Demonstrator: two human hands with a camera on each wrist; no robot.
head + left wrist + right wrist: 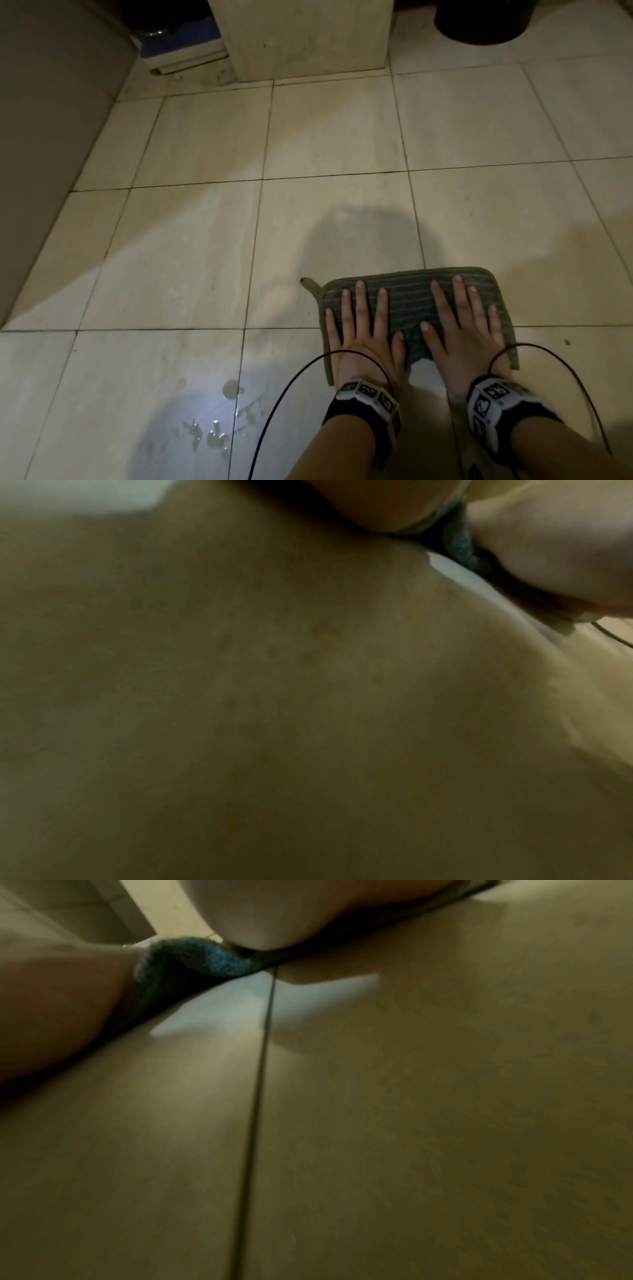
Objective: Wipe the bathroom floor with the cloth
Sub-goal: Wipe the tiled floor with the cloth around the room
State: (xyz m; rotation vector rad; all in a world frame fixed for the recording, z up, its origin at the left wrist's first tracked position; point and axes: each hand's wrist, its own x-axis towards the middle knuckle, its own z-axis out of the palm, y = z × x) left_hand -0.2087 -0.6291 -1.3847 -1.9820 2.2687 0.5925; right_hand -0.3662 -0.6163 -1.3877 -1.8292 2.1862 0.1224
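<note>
From the head view, the person is pressing both palms flat on the cloth [411,308], which is lying on the floor [191,246] just in front of the wrists. The left hand [364,329] and the right hand [462,325] are lying side by side, the fingers straight and spread wide, not curling around the fabric. I am judging that the wiping is in the middle: the water drops [212,435] are standing to the left and nearer to the person, apart from the cloth, so this part is not yet done. The cloth is grey-green, ribbed in stripes, with a bound edge and a small loop at one corner. The tiles are pale, smooth and a little shining, with thin dark joints. A black cable [274,411] is running from the wrist bands.

From the left wrist view, almost everything is blurred; only a strip of the fuzzy cloth [459,542] is showing under the skin, and I cannot tell the fingers here.

From the right wrist view, the cloth [192,958] is bunching up a little, soft and towel-like, above a dark tile joint [257,1096].
</note>
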